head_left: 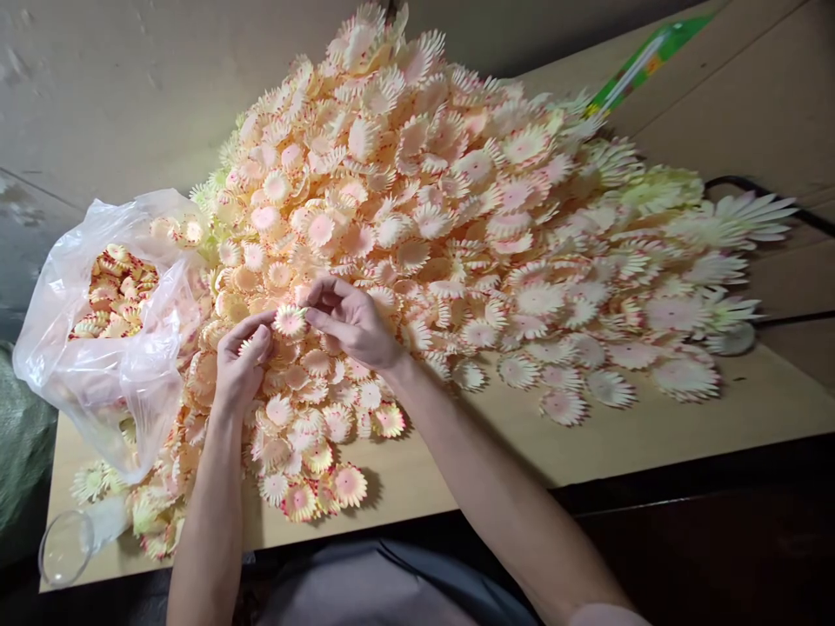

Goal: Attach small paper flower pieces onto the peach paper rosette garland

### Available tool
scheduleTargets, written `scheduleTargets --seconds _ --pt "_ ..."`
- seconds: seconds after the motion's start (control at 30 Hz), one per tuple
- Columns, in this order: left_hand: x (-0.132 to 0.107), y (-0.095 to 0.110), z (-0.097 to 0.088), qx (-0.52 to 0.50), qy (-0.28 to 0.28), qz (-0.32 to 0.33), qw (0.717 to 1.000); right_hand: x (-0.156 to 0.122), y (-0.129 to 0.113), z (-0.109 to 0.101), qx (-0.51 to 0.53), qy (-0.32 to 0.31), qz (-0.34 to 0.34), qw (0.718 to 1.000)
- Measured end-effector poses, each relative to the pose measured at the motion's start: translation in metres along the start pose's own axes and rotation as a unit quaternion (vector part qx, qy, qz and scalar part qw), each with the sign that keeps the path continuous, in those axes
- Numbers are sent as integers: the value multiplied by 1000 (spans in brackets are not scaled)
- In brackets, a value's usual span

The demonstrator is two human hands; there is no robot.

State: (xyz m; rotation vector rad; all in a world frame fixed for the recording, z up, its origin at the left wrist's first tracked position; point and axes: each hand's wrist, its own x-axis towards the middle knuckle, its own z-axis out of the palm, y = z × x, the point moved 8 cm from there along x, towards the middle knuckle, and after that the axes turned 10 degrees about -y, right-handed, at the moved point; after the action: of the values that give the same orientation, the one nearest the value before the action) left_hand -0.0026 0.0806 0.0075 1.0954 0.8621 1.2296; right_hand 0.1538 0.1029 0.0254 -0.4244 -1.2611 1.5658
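A small round artificial flower petal piece (290, 320), cream with a pale pink centre and fringed edge, is between my two hands. My right hand (356, 326) pinches its right edge between thumb and forefinger. My left hand (240, 361) is closed at its left side, forefinger reaching toward it. A bit of another fringed petal piece (245, 346) shows at the left thumb. Both hands are just above a large heap of similar petal pieces (417, 209), many with red-tipped edges.
Left of the heap, an open clear plastic bag (140, 374) holds more petal pieces (121, 291). A clear round cup (66, 548) lies by the table's (404, 487) front left corner. Behind are a green packet (645, 61), a black cable (770, 196) and a wall (117, 96).
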Motion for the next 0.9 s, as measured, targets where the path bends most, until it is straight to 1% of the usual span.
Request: scheduleTargets --seconds 0.1,0.23,0.27,0.33,0.37,0.43,0.53,0.8,0.9 --pt "-2 -2 -1 8 6 4 1000 1 3 1 -43 -2 -2 999" --pt "-3 2 -6 45 34 34 998 -2 0 -5 -147 55 -19 987" --pt "-4 3 -7 61 44 41 996 -3 0 -4 -161 59 -19 985" --pt "-4 5 -8 96 55 47 993 -4 1 0 -167 39 -11 985" --pt "-4 5 -8 111 51 46 991 -4 2 3 -165 23 -1 986" --pt "-3 5 -5 131 31 39 990 -5 5 8 -167 -5 24 986" --pt "-3 3 -3 134 0 26 991 -6 8 11 -172 -26 50 983" --pt "-4 11 2 177 -21 31 983 -4 6 17 -145 -71 48 986" --pt "-3 11 3 182 -27 32 982 -4 7 16 -143 -78 50 985"
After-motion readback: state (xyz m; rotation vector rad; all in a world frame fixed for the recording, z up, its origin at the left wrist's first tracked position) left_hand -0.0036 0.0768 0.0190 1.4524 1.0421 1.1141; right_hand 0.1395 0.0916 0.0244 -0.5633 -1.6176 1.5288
